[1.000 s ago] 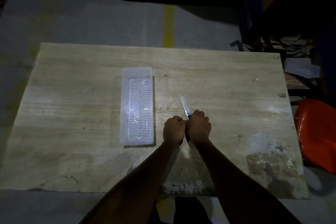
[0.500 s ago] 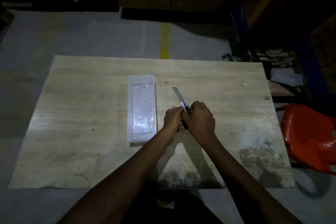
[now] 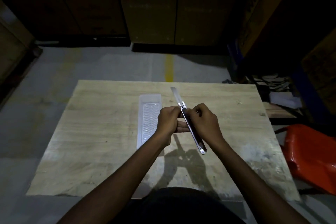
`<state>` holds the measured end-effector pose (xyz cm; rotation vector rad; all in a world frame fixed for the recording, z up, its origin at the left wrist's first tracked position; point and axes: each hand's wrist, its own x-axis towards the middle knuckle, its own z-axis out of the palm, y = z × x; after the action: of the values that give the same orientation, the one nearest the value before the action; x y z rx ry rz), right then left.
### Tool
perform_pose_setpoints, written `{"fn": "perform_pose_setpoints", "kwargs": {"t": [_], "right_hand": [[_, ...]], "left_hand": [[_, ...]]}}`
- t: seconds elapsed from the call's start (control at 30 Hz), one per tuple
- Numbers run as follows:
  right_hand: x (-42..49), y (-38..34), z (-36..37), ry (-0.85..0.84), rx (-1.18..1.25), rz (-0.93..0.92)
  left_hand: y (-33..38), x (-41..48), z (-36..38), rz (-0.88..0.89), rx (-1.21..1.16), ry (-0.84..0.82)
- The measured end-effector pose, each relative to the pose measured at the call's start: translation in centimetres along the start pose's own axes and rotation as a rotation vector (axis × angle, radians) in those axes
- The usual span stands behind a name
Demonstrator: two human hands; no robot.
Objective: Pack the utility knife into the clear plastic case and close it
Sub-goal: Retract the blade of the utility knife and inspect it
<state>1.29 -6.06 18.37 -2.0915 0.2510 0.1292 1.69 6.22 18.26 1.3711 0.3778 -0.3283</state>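
Note:
The utility knife (image 3: 193, 131) is held above the wooden table (image 3: 101, 132), its silver blade extended and pointing away from me, its rear end toward me. My left hand (image 3: 168, 122) grips it near the blade end of the handle. My right hand (image 3: 205, 122) wraps the handle from the right side. The clear plastic case (image 3: 149, 114) lies on the table just left of my left hand, long side running away from me, ribbed insert showing; its near end is hidden by my left forearm.
An orange plastic chair (image 3: 312, 158) stands beyond the table's right edge. Dark shelving with clutter (image 3: 276, 85) sits at the back right. Wooden cabinets (image 3: 152, 9) line the far wall, and a yellow floor line (image 3: 169, 69) runs behind the table.
Both hands have lifted the knife off the table and toward me; more of its handle and blade show. The case has not moved.

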Motion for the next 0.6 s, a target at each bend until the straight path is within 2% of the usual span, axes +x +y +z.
{"fn": "perform_pose_setpoints", "kwargs": {"t": [0.1,0.2,0.6], "right_hand": [[0.4,-0.3,-0.9,-0.262,0.222,0.293],[0.6,-0.5,-1.3,-0.413,0.243,0.372],[0.9,-3.1,-1.1,-0.359,0.248,0.275]], "left_hand": [[0.6,-0.1,-0.1,0.012,0.006,0.023],[0.8,-0.2,0.1,0.038,0.035,0.054],[1.8,-0.1,0.8,0.149,0.12,0.12]]}}
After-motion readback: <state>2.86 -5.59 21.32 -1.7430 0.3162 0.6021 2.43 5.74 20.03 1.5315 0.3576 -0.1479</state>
